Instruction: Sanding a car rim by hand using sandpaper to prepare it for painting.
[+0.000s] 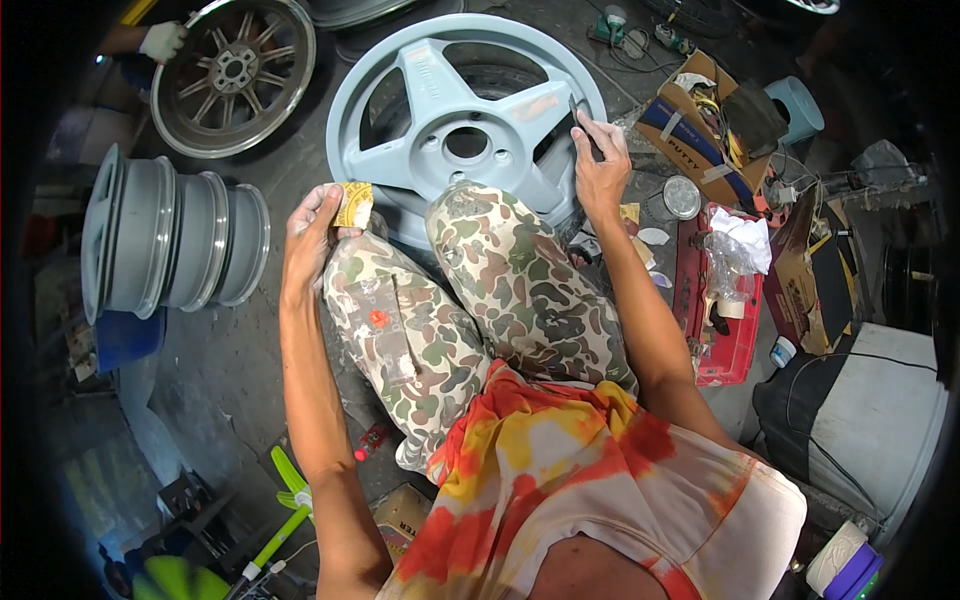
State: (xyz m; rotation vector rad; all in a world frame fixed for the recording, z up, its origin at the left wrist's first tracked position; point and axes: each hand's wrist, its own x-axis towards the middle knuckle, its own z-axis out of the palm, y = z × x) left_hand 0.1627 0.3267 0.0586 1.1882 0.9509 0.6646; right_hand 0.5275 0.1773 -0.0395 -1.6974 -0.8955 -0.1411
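Observation:
A light grey-blue five-spoke car wheel rim [450,124] lies before me, face up, against my knees. One spoke at its upper right carries a pinkish patch. My left hand [311,225], left of the rim above my knee, pinches a yellow-backed piece of sandpaper [354,205] with a whitish smear on it. My right hand [602,161] is at the rim's right edge, its fingers closed on a thin dark flat tool [574,111] whose tip is near the end of the patched spoke. The tool's exact kind cannot be told.
Several grey rims [154,232] stand in a row at left. Beyond them a gloved hand [163,41] of another person holds a multi-spoke rim [232,71]. At right are a round tin [681,197], a red tray [724,360], a cardboard box [679,150] and a corded power tool [611,26].

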